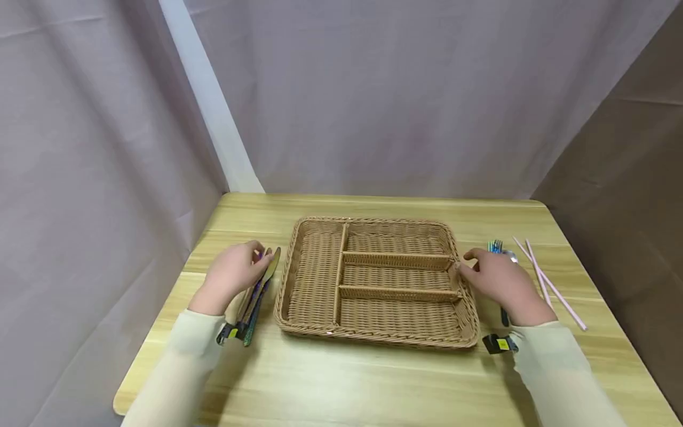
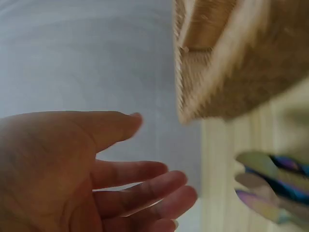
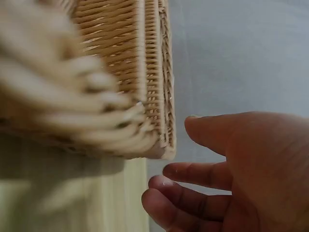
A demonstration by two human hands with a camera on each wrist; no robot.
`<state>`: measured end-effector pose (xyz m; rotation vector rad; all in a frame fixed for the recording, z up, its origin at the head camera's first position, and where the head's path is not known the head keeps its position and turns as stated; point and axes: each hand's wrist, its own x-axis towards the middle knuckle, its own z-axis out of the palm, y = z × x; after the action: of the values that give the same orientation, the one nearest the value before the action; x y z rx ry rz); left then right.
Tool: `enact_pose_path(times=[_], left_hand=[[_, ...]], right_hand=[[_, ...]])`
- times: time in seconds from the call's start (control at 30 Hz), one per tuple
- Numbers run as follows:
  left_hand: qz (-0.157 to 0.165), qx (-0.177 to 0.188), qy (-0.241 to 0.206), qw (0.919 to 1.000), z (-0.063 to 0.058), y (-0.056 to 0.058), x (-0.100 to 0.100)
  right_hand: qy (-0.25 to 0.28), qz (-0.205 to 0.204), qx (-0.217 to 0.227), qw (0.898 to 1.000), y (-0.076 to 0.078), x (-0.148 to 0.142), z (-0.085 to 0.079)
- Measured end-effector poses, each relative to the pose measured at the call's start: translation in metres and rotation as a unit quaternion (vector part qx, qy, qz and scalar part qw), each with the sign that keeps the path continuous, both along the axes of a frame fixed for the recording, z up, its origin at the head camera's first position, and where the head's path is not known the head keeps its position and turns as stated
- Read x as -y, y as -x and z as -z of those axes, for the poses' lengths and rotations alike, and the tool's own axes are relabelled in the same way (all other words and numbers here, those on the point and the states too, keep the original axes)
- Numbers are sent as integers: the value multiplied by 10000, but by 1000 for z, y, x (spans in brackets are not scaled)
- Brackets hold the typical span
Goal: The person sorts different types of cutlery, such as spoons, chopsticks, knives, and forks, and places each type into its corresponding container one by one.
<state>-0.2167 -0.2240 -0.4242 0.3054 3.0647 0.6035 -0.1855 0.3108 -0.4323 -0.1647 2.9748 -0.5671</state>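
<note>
A rectangular wicker basket (image 1: 373, 220) with dividers lies between my hands in the head view. My left hand (image 1: 229, 276) is over several table knives (image 1: 272, 268) at the basket's left, fingers loosely bent. In the left wrist view that hand (image 2: 120, 179) holds nothing, and the rounded blades of the knives (image 2: 258, 164) lie apart from its fingertips. On the other side, my right hand (image 1: 504, 281) is at the basket's right rim, thumb tip overlapping it. The right wrist view shows this hand (image 3: 217, 174) with relaxed fingers and a gap between thumb and rim.
Beyond the right hand lie forks (image 1: 496, 246), a spoon (image 1: 510, 256) and crossed pink chopsticks (image 1: 560, 297), partly covered by that hand. Everything rests on a light wooden table (image 1: 331, 385). Grey curtains (image 1: 400, 118) hang behind it, with a brown one (image 1: 629, 178) at right.
</note>
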Motion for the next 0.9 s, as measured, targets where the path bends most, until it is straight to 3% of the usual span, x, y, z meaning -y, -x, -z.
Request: enact_pose_path(times=[0.2, 0.5, 0.7, 0.9], left_hand=[[-41, 517, 258, 9983, 17, -9, 32], [-88, 1145, 316, 9929, 40, -16, 46], [-129, 1223, 319, 9919, 55, -20, 49], [23, 1077, 334, 9936, 65, -16, 43]], right_hand=[[91, -142, -94, 9998, -2, 4, 13], [271, -124, -292, 9991, -7, 3, 27], [321, -33, -303, 9990, -11, 2, 31], [298, 80, -407, 9987, -15, -2, 32]])
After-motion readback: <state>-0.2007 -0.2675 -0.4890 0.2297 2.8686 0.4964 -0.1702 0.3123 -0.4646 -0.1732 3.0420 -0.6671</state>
